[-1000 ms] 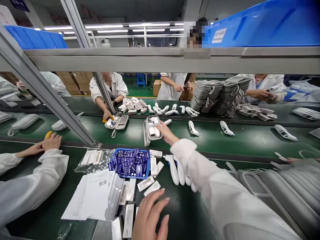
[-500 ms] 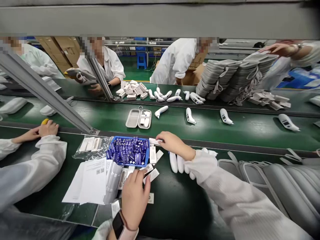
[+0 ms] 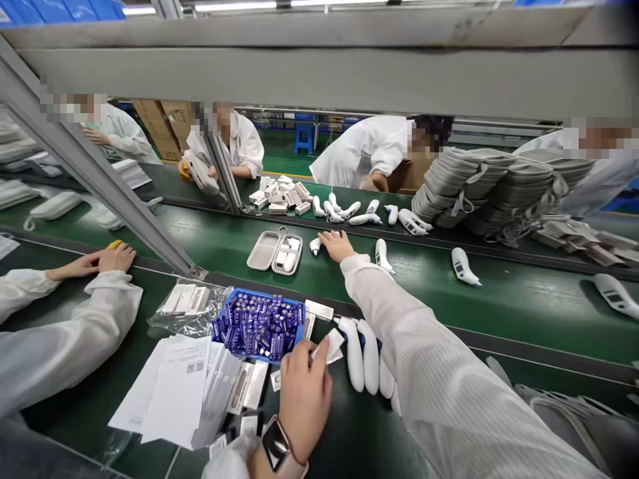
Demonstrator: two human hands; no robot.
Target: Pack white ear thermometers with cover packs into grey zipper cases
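My right hand (image 3: 337, 244) reaches far out over the green belt and lies on a white thermometer (image 3: 315, 245); its fingers close over it. Just left of it sits an open grey case (image 3: 275, 251) with white parts in one half. My left hand (image 3: 304, 389) is near me and pinches a small white packet (image 3: 330, 346) beside a blue tray of batteries (image 3: 258, 323). Several white thermometers (image 3: 368, 356) lie side by side under my right sleeve.
Paper leaflets (image 3: 172, 389) and small white boxes (image 3: 186, 299) lie left of the tray. A neighbour's arms (image 3: 74, 313) rest at the left. More thermometers (image 3: 466, 267), stacked grey cases (image 3: 464, 183) and other workers are across the belt. A slanted metal post (image 3: 104, 193) crosses the left.
My right hand left the boxes beside the blue tray and stretched out to the thermometer on the belt. My left hand picked up a small white packet.
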